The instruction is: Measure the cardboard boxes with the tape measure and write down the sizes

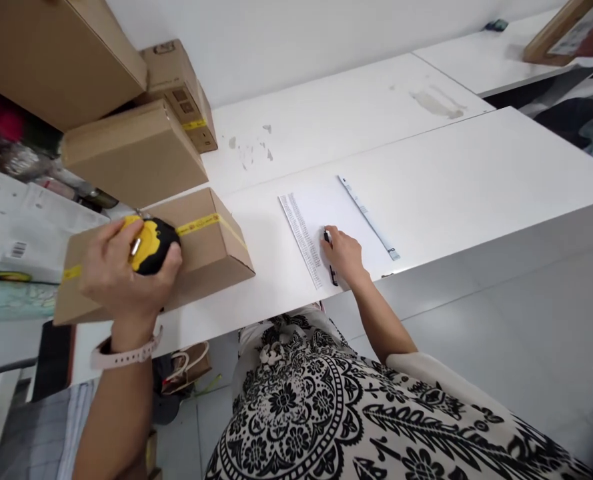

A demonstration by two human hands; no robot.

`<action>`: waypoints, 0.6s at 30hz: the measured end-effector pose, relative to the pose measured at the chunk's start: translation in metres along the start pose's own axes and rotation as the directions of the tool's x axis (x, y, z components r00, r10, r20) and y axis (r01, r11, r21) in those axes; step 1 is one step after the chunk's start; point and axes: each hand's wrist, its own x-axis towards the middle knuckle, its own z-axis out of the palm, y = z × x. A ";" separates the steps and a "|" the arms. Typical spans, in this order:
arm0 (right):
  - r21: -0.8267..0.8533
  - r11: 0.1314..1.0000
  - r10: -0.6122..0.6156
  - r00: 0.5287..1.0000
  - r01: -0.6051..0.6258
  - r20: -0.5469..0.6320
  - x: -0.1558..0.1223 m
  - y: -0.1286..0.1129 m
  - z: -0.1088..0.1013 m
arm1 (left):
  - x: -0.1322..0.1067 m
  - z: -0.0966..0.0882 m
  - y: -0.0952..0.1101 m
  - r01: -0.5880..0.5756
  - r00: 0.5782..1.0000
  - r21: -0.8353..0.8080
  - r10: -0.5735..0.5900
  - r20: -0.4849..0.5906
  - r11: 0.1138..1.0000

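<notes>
My left hand (121, 273) grips a yellow and black tape measure (151, 245) on top of a small cardboard box (206, 250) at the table's front left. Yellow tape (203, 223) runs across the box's top. My right hand (343, 257) is closed on a black pen (329, 257) whose tip rests on a white sheet of paper (326, 213) with a printed column along its left side. Along the sheet's right edge lies a clear ruler (369, 217).
Several cardboard boxes (131, 150) are stacked at the back left against the white wall. Printed packages (11, 227) lie at the far left. The white table (476, 167) reaches right. Another person's arm with a box (571, 33) shows at the top right.
</notes>
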 end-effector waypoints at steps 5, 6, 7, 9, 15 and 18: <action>0.528 0.845 -0.120 0.993 0.090 0.022 -0.004 0.018 -0.006 | 0.041 0.028 0.012 0.080 0.990 0.011 -0.081 0.112 0.997; 0.673 0.737 -0.144 0.988 0.070 0.055 -0.007 0.021 -0.008 | 0.051 0.036 0.016 0.104 0.987 0.034 -0.107 0.116 0.994; 0.784 0.619 -0.167 0.982 0.036 0.087 -0.011 0.025 -0.010 | 0.060 0.044 0.020 0.144 0.986 0.064 -0.149 0.075 0.987; 0.897 0.442 -0.192 0.973 -0.027 0.124 -0.020 0.032 -0.014 | 0.077 0.060 0.026 0.171 0.979 0.060 -0.177 0.101 0.983; 0.918 0.397 -0.125 0.991 0.009 0.045 -0.032 0.046 -0.010 | 0.109 0.090 0.037 0.140 0.979 -0.037 -0.133 0.156 0.989; 0.917 0.396 -0.093 0.996 0.047 -0.011 -0.027 0.044 0.004 | 0.120 0.100 0.042 0.150 0.974 -0.021 -0.144 0.175 0.989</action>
